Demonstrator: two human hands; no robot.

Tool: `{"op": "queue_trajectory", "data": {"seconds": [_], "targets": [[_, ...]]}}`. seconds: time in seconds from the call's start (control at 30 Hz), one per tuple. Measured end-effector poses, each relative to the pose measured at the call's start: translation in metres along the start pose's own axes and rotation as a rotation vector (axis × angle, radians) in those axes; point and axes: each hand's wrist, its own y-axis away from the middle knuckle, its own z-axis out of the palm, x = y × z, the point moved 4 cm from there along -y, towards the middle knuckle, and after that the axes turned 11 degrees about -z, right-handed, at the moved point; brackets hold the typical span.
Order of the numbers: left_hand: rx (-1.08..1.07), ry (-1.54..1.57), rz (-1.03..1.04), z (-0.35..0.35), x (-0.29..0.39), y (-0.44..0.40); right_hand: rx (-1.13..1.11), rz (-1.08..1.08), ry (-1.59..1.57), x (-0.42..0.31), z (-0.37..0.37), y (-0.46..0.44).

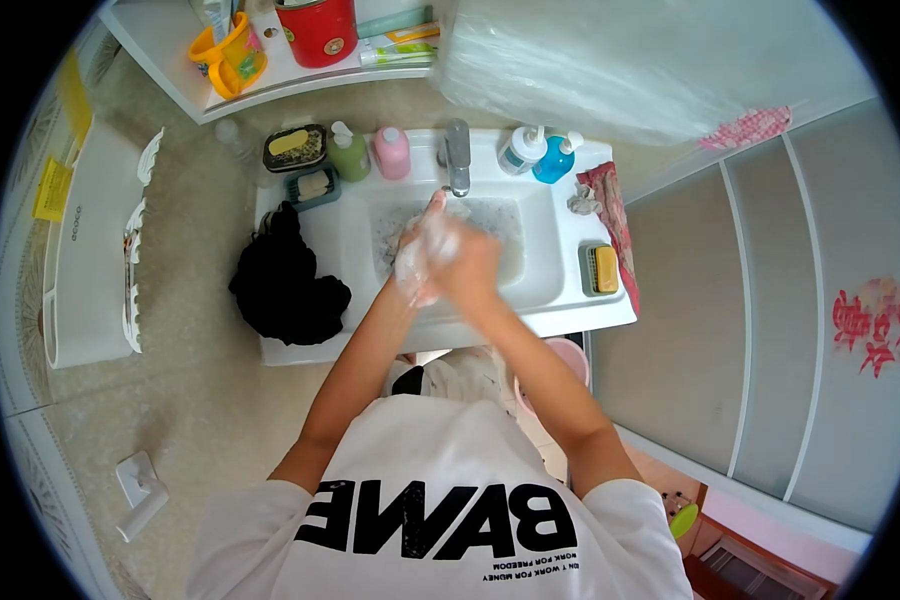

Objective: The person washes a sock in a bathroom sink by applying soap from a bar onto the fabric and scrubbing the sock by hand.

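Observation:
Over the sink basin [545,262], my left hand [422,290] is closed around a white, sudsy, cloth-like bundle [428,250]; its exact kind is unclear. My right hand [473,268] presses against the bundle from the right, and motion smears its fingers. Below both hands, cloudy greyish water with suds [508,235] lies in the basin. The grey tap [457,155] stands just beyond my left fingertips. A heap of black cloth [288,285] rests on the sink's left ledge.
Behind the basin stand a green pump bottle [349,152], a pink bottle [392,154], a white pump bottle [523,150] and a blue one [555,160]. Soap dishes [295,148] sit at the back left. Yellow soap [606,269] and a reddish cloth [610,215] lie right.

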Motion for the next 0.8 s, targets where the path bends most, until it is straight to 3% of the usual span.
{"op": "queue_trajectory", "data": {"seconds": [0.03, 0.07, 0.13, 0.17, 0.27, 0.3, 0.4, 0.47, 0.5, 0.6, 0.63, 0.7, 0.8], "targets": [[0.054, 0.069, -0.028, 0.017, -0.001, 0.013, 0.000, 0.181, -0.006, 0.021, -0.004, -0.012], [-0.218, 0.120, -0.084, 0.005, -0.005, -0.001, 0.000, 0.363, -0.015, 0.034, -0.005, -0.017], [-0.763, 0.209, -0.201, -0.038, -0.011, -0.032, -0.065, -0.006, 0.086, -0.011, 0.000, -0.009], [-0.579, 0.195, -0.172, -0.041, -0.014, -0.031, -0.106, -0.183, 0.135, -0.030, 0.002, 0.000], [-0.042, 0.127, -0.076, -0.013, -0.009, 0.001, 0.028, -0.026, 0.229, 0.017, 0.000, -0.010], [-0.033, 0.044, -0.126, 0.005, 0.000, 0.011, 0.039, 0.132, 0.074, 0.038, -0.003, -0.014], [-0.286, -0.052, -0.096, -0.019, 0.001, -0.009, 0.114, 0.532, -0.384, 0.077, -0.010, -0.017], [-0.812, 0.143, -0.238, -0.026, 0.003, -0.023, 0.231, 0.714, -0.659, 0.077, -0.015, -0.009], [-1.075, 0.240, -0.310, -0.025, 0.006, -0.022, 0.202, 0.647, -0.572, 0.067, -0.020, -0.008], [0.153, -0.024, 0.159, -0.029, 0.012, -0.012, 0.159, 0.412, -0.333, 0.034, -0.019, -0.001], [0.034, -0.048, 0.139, -0.025, 0.005, -0.011, 0.173, 0.303, -0.266, 0.024, -0.008, 0.002], [-0.209, -0.092, 0.108, -0.013, -0.004, -0.011, 0.134, 0.366, -0.318, 0.023, -0.008, 0.000], [-0.170, -0.214, 0.322, -0.008, 0.007, -0.009, 0.041, 0.621, -0.561, 0.027, -0.023, -0.005]]}}
